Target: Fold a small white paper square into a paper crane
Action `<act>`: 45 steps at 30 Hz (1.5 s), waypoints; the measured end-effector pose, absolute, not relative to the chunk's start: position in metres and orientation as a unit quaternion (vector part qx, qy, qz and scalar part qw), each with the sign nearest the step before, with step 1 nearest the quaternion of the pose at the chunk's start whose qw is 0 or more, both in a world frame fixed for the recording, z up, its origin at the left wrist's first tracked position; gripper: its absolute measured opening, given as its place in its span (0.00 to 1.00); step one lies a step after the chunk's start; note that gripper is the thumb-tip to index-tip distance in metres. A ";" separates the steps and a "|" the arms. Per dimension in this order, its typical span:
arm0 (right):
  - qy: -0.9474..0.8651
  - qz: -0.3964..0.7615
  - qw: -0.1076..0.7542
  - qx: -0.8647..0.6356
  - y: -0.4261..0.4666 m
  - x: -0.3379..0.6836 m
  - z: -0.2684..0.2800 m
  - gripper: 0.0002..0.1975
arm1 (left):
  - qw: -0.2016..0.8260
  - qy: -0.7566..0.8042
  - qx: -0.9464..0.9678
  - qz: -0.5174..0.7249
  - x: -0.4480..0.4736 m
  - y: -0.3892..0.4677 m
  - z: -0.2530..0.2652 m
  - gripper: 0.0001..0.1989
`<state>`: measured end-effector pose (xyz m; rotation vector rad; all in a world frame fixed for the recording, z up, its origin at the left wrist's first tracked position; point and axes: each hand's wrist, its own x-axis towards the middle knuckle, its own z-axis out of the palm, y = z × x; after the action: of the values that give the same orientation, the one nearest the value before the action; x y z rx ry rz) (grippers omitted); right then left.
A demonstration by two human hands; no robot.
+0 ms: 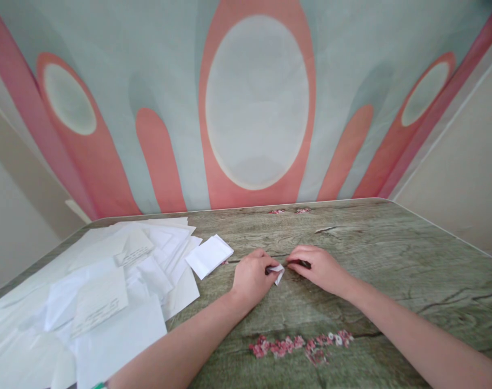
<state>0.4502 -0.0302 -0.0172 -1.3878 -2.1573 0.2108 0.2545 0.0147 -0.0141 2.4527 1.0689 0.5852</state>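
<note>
Head camera: my left hand (252,276) is pinched tight on a small folded paper (279,275), which is right in front of me, low over the brown table (416,254). One pointy end of the paper pokes out past my fingers, toward my other side. My right hand (319,268) is bent, with its thumb and first finger close to that end. I cannot tell if they touch the paper or hold a bit of it, as it is too small to see. To do this well, I think I should hold firm with my left hand but not squash the paper, since it looks thin and could crease in the wrong spot. My right fingers should be soft and work only on the end that sticks out, with no hard pull, or it might rip. I think leaning the paper on the table would help it not to wobble. A flat folded paper (210,255) lies just past my left hand, next to the big paper pile (120,292), so I should mind my left arm and not bump the pile. The pink flowers (300,346) are nearer to me, well apart from the paper I hold.
</note>
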 end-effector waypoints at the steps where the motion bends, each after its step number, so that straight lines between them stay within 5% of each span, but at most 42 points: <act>1: -0.802 0.087 0.285 -0.519 -0.031 0.449 -0.017 0.06 | 0.196 0.382 0.879 0.207 0.254 0.014 -0.014 0.08; 19: -0.852 -0.103 0.165 -0.486 -0.038 0.432 -0.020 0.06 | 0.017 0.264 0.958 0.111 0.254 0.006 0.000 0.12; 29: -0.840 -0.036 0.219 -0.495 -0.042 0.435 -0.021 0.14 | 0.031 0.227 0.970 0.076 0.242 -0.005 0.014 0.16; 45: -0.854 -0.100 0.151 -0.489 -0.044 0.424 -0.021 0.09 | 0.059 0.203 0.977 -0.007 0.228 -0.005 0.032 0.21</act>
<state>0.4245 -0.0444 -0.0213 -1.4032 -2.4513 -0.2882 0.2278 -0.0045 0.0321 2.9598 0.6155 -0.0208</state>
